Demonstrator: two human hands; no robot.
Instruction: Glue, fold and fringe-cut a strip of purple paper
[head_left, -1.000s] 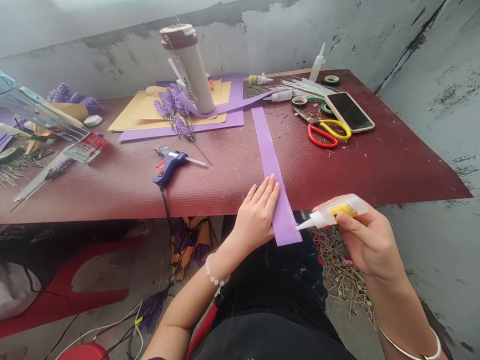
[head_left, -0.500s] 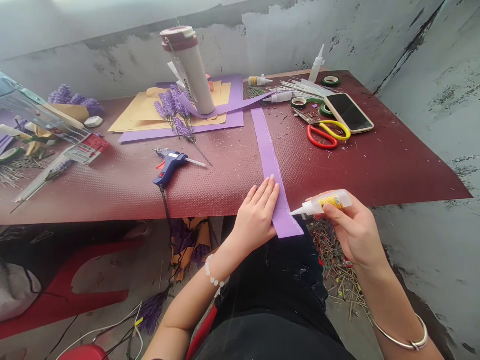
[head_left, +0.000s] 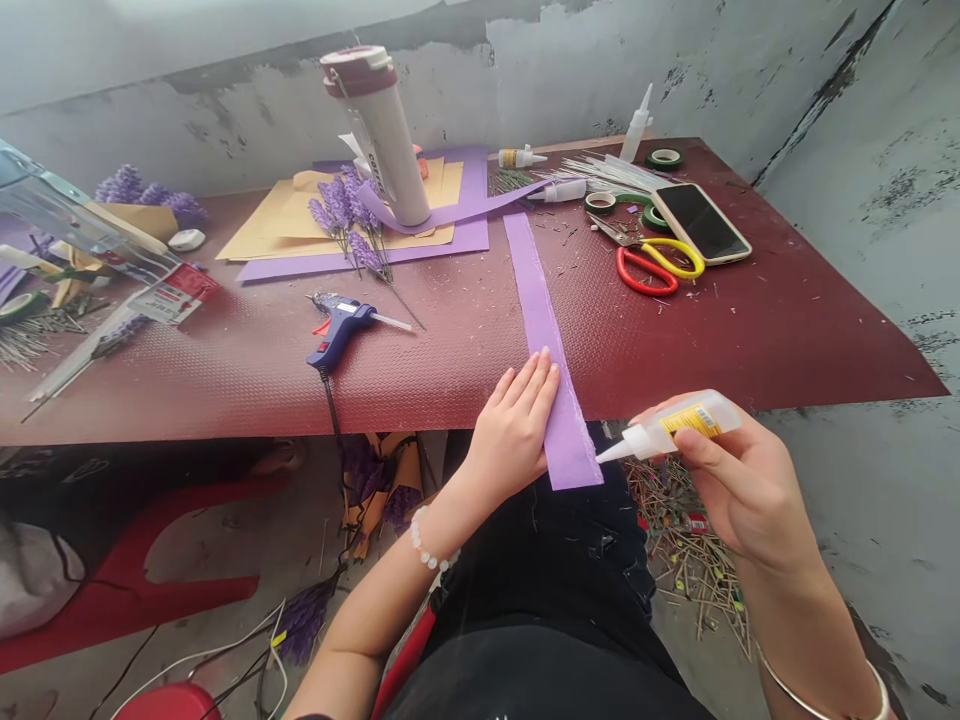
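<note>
A long purple paper strip (head_left: 541, 310) lies on the table with its near end hanging out past the front edge. My left hand (head_left: 517, 415) rests flat over the strip's left side, fingers stretched out; the thumb is mostly hidden. My right hand (head_left: 750, 470) grips a clear glue bottle (head_left: 694, 415) with a yellow label. The bottle is tilted, and its thin white nozzle points left, at the right edge of the strip close to its near corner. A pale line of glue seems to run along that edge.
A blue glue gun (head_left: 341, 328) lies left of the strip. Scissors (head_left: 649, 270) and a phone (head_left: 697, 222) sit to the right. A tumbler (head_left: 386, 150) stands on stacked paper (head_left: 262, 240) beside lavender stems (head_left: 349, 215). The dark red table (head_left: 435, 370) ends near my lap.
My right hand has moved the glue bottle toward me and to the right, with the nozzle now near the strip's near corner. The strip's free end droops a little lower. My left hand stays put.
</note>
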